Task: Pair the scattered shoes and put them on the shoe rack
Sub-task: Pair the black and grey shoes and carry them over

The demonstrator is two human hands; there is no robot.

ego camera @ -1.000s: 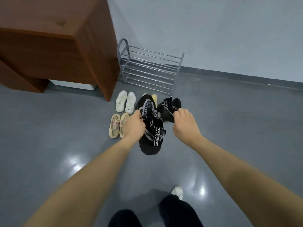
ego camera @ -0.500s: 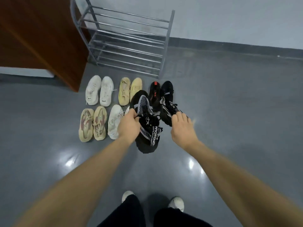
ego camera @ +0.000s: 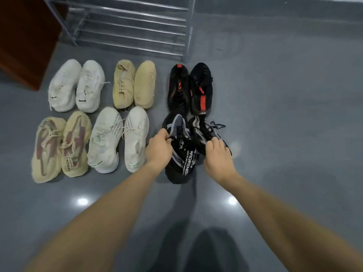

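Note:
My left hand (ego camera: 159, 149) grips a black-and-white knit sneaker (ego camera: 179, 160) at its collar, low over the floor. My right hand (ego camera: 218, 157) holds its mate (ego camera: 202, 132) just to the right, mostly hidden under my fingers. Beyond them stands a black pair with red tabs (ego camera: 189, 89). Left of that are a tan pair (ego camera: 134, 85) and a white pair (ego camera: 75, 86). In the near row lie an off-white pair (ego camera: 117, 139) and a beige pair with reddish patches (ego camera: 60, 147). The grey metal shoe rack (ego camera: 129, 26) stands at the top, with no shoes visible on its bars.
A brown wooden cabinet (ego camera: 25, 36) stands at the top left beside the rack. The glossy grey floor (ego camera: 284, 114) stretches to the right. My dark trouser legs (ego camera: 206, 250) show at the bottom edge.
The view has closed in on the shoes and tilted down. Both hands have brought the two black-and-white sneakers down toward the floor, behind the black pair with red tabs.

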